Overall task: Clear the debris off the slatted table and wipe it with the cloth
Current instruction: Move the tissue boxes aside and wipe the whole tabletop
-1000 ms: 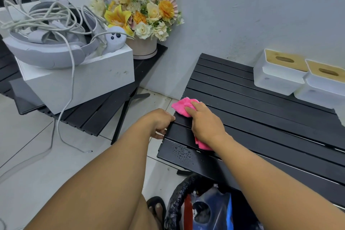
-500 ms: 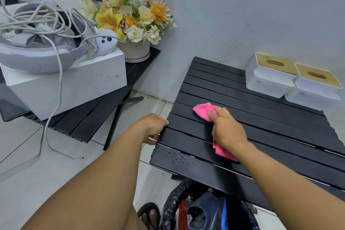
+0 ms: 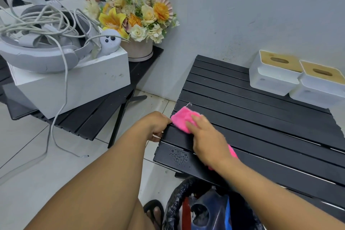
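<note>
Black slatted table (image 3: 261, 123), grey wall (image 3: 261, 15), tiled floor (image 3: 46, 173)

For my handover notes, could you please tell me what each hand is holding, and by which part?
The left hand grips the table by its left edge. The right hand presses the cloth flat across its middle.

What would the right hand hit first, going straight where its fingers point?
Likely nothing: the right hand, on the pink fuzzy cloth, points across the black slatted table to its left edge, just clear of the left hand gripping that edge. Beyond is floor, though depth is unclear.
</note>
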Demonstrator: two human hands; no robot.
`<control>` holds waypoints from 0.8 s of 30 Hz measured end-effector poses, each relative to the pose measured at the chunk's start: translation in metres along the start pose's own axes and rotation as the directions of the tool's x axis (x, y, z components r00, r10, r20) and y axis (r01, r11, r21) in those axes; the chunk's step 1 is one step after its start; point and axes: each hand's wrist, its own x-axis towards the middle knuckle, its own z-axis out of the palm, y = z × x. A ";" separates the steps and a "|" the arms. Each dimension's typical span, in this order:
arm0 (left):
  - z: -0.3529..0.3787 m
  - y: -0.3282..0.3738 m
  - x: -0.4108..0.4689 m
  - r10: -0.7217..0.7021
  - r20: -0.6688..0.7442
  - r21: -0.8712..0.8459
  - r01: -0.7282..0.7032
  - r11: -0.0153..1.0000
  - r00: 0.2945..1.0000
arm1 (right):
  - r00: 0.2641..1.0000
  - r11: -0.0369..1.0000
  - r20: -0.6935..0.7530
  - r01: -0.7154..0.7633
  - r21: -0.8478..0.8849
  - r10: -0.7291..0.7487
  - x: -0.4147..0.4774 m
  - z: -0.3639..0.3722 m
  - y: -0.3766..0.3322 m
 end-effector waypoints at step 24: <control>-0.011 -0.031 -0.041 -0.036 0.014 0.064 0.035 0.997 0.999 | 0.992 0.997 0.108 0.064 -0.043 -0.059 -0.072 -0.013 0.012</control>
